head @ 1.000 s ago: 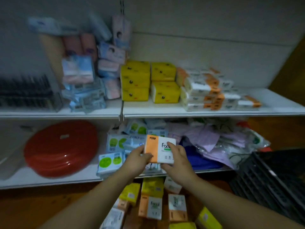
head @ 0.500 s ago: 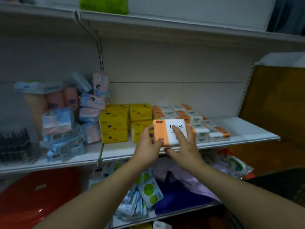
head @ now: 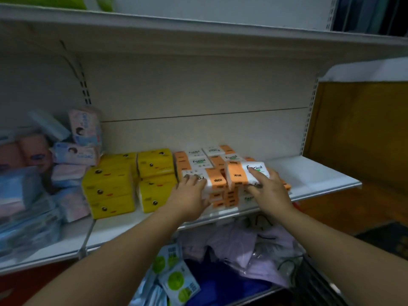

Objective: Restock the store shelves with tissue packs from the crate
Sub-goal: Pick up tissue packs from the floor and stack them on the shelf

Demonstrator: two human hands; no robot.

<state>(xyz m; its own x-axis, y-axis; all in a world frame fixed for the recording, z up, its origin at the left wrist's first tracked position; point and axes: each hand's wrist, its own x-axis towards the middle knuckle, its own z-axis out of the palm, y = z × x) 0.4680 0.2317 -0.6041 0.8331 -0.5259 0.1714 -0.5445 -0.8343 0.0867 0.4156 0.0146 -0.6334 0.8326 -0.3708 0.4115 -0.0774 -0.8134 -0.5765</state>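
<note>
Your right hand (head: 269, 188) grips a tilted, soft rectangular orange-and-white "Facial" tissue pack (head: 241, 173) right of the yellow duck-print packs (head: 106, 184), while your left hand (head: 189, 194) lies spread nearer them.

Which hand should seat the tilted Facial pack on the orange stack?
Right hand: it grips the tilted Facial pack right over the orange stack. Left hand lies on a front pack, likely steadying.

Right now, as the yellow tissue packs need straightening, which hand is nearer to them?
Left. The left hand rests on the orange stack right beside the yellow packs; the right hand holds an orange-and-white pack on that stack's far side.
</note>
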